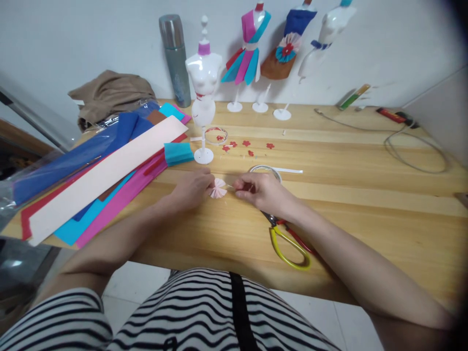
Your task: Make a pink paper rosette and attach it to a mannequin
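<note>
A small pale pink pleated fan (218, 188) spreads out like a half-opened rosette just above the table. My left hand (195, 190) pinches it by its left edge. To its right, my right hand (261, 192) is closed in a pinch; a thin light sliver pokes from the fingertips toward the fan, too small to name. Partly behind that hand lies a roll of tape (280, 174). Scissors (290, 248) with one yellow and one red handle rest under the right wrist, their blades mostly hidden.
A white dress-form mannequin (204, 109) stands behind my left hand. Several dressed mannequins (250, 46) line the wall beside a flask (175, 63). Cloth strips (109, 175) pile up at left. Red flower pieces (246, 143) lie mid-table; a cable (387, 141) curls at right.
</note>
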Available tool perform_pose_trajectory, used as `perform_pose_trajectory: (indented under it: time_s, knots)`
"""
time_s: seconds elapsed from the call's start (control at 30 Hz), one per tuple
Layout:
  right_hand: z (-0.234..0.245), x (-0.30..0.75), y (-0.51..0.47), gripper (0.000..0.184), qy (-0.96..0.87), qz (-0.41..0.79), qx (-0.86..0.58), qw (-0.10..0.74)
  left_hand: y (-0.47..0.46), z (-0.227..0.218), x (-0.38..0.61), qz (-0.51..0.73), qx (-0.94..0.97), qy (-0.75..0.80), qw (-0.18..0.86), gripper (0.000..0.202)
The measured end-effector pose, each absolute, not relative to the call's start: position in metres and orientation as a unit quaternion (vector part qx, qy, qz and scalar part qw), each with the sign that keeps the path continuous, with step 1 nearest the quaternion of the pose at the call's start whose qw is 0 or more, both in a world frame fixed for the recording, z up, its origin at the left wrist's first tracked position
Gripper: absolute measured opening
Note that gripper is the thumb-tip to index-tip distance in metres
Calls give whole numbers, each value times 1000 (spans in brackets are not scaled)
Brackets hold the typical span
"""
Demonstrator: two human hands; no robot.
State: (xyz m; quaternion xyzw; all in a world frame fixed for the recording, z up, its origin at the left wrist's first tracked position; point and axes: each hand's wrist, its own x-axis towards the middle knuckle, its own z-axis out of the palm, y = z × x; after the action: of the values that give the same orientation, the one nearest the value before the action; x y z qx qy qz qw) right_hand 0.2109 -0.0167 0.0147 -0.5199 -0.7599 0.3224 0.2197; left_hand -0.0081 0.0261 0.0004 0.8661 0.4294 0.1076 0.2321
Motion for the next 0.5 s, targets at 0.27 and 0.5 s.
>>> perform_pose_trajectory:
  time_s: [0.27, 0.5]
  knots:
    - [7, 205, -20, 31, -673, 346, -551, 351, 16, 6, -1, 170, 878, 425, 141, 22]
    - [3, 196, -24, 27, -611, 378, -536, 444, 7, 3, 4, 295, 849, 403, 175, 15]
